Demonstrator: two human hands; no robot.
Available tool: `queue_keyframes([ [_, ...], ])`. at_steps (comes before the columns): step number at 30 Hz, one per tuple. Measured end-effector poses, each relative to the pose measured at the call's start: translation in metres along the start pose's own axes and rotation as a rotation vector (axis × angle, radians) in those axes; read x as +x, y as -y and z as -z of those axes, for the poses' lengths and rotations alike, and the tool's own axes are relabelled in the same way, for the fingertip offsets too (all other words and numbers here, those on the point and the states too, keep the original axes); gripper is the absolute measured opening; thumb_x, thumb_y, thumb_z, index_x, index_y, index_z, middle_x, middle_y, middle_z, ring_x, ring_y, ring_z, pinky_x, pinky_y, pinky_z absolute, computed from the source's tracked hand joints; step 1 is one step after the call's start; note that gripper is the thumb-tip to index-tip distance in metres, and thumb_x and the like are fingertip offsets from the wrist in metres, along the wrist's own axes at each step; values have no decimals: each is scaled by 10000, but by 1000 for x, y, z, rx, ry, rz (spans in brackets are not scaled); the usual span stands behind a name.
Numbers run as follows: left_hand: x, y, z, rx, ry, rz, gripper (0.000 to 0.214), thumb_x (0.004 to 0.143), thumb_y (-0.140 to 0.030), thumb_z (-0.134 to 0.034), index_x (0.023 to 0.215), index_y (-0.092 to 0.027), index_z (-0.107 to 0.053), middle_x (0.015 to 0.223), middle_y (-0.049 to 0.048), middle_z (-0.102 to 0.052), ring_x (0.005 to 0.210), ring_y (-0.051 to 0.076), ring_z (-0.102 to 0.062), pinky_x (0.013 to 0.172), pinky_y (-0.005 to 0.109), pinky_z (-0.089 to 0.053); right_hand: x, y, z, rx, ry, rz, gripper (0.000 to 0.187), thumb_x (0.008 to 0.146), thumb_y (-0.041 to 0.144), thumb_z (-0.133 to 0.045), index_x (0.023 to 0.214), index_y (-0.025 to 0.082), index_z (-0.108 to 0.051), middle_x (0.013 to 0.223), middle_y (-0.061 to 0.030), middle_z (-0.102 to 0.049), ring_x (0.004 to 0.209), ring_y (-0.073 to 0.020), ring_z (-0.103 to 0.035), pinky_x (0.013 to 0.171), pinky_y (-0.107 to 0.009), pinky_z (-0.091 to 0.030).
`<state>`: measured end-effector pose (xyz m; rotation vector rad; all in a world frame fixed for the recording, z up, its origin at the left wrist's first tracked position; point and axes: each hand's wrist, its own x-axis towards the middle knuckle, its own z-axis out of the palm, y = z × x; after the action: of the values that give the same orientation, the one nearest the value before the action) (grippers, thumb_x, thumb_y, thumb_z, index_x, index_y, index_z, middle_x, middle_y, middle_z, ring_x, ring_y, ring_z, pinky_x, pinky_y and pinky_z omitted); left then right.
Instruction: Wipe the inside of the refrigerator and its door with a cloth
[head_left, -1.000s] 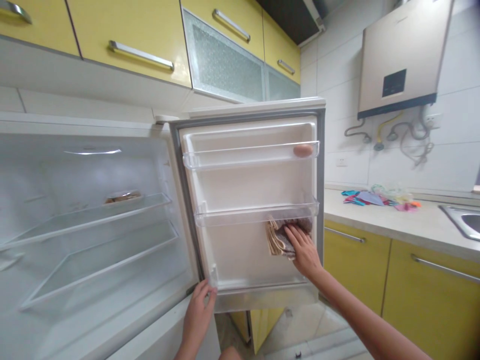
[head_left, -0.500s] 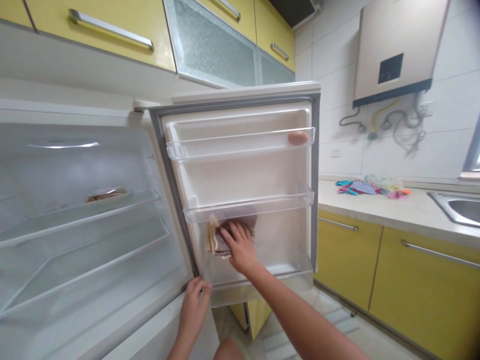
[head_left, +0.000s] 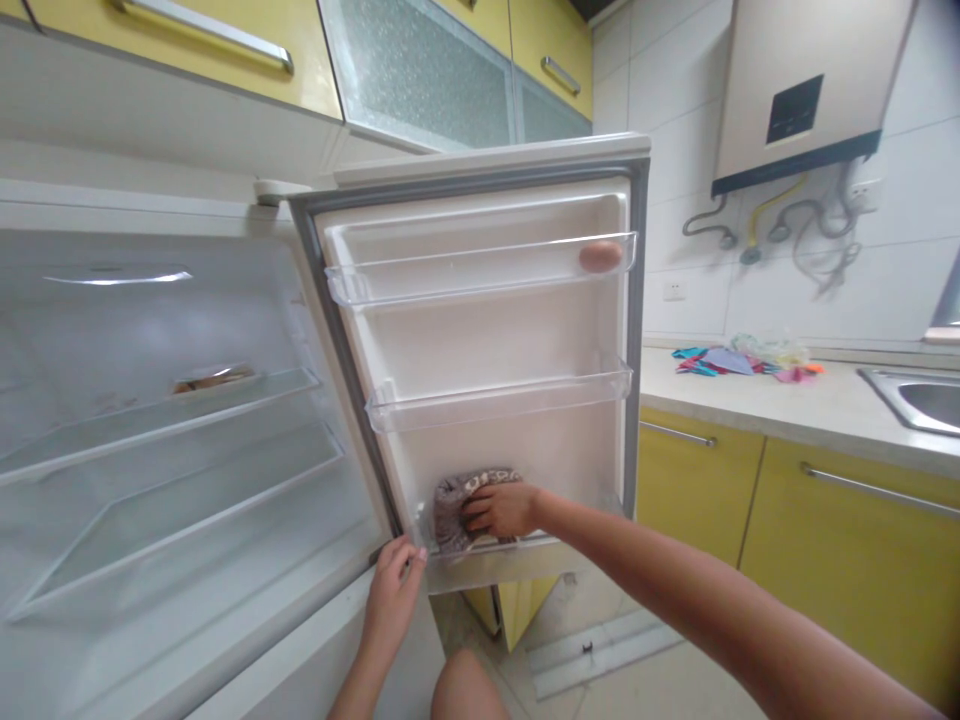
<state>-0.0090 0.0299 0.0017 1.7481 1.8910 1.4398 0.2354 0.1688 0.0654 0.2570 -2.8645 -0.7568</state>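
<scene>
The fridge door (head_left: 495,340) stands open, its white inner side facing me. My right hand (head_left: 501,508) presses a brown patterned cloth (head_left: 456,503) against the door's lowest shelf, fingers closed on the cloth. At the door's bottom left corner, my left hand (head_left: 394,592) grips the lower edge with its fingers curled round it. Two clear door racks (head_left: 495,400) sit above the cloth. An egg (head_left: 600,256) lies at the right end of the top rack.
The fridge interior (head_left: 172,420) at left has clear shelves and a small dish (head_left: 214,378). A counter (head_left: 780,400) at right carries coloured cloths (head_left: 739,360) and a sink (head_left: 926,400). Yellow cabinets (head_left: 750,500) stand below, a water heater (head_left: 810,90) above.
My right hand has moved the cloth from under the middle rack at the door's right, leftward and down to the bottom shelf. The left hand has stayed on the door's corner.
</scene>
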Motion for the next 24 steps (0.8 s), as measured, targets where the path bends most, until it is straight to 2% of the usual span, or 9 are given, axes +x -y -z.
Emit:
queue_keyframes([
  [3,0,1,0,-8,3,6,539,776,-718,-487,677,-224,-679,1156,165,-661,1164,338,-598,984,522,-515,1,-3,6,-13,-27,-25,122,900,235,-642,879,271,-757,1216,30,-729,1303,-119,-520,1127,-293,-348],
  [5,1,3,0,-20,2,10,541,775,-713,-484,707,-220,-695,1174,174,-657,1171,343,-597,990,527,-511,-1,-10,19,-25,-55,-57,179,946,243,-577,1015,252,-741,1297,6,-690,1341,-137,-488,1138,-321,-344],
  [7,1,4,0,-27,1,11,549,773,-709,-482,754,-215,-718,1187,182,-653,1172,347,-598,997,536,-505,-8,-19,35,-43,-114,-169,266,978,240,-512,1180,224,-685,1425,-30,-602,1402,-176,-429,1152,-376,-336],
  [10,1,3,0,-22,2,11,547,774,-701,-479,764,-214,-728,1186,184,-657,1179,350,-596,984,543,-513,-24,-25,56,-78,-208,-416,376,983,218,-488,1348,219,-575,1549,-54,-467,1475,-235,-328,1169,-449,-314],
  [13,0,1,1,-16,-5,5,528,774,-694,-489,733,-220,-720,1173,174,-667,1174,347,-602,970,538,-523,-44,-23,63,-78,-213,-503,428,966,202,-519,1391,250,-540,1562,-50,-450,1493,-245,-299,1181,-461,-300],
  [16,1,1,1,-17,-16,-6,531,767,-710,-495,722,-229,-715,1149,161,-682,1157,340,-612,968,530,-526,-65,-16,55,-35,-174,-415,405,950,195,-550,1347,265,-584,1525,-51,-499,1468,-205,-350,1187,-440,-303],
  [19,1,1,1,-21,-24,-4,567,754,-746,-492,729,-229,-723,1150,163,-688,1155,342,-614,971,532,-526,-85,-8,42,47,-73,-169,301,926,191,-587,1200,274,-680,1382,-17,-637,1395,-128,-440,1168,-340,-328],
  [21,1,2,1,-24,-34,0,596,748,-770,-487,741,-227,-732,1156,163,-691,1147,344,-619,986,541,-517,-97,-3,37,80,-16,-64,218,897,187,-626,1063,284,-729,1261,9,-706,1336,-95,-494,1136,-278,-350],
  [24,1,3,1,-23,-48,-12,614,744,-790,-483,724,-228,-729,1141,155,-701,1131,339,-629,1037,552,-481,-110,2,39,73,-5,-84,170,872,173,-645,951,281,-750,1197,5,-731,1308,-102,-520,1112,-277,-372],
])
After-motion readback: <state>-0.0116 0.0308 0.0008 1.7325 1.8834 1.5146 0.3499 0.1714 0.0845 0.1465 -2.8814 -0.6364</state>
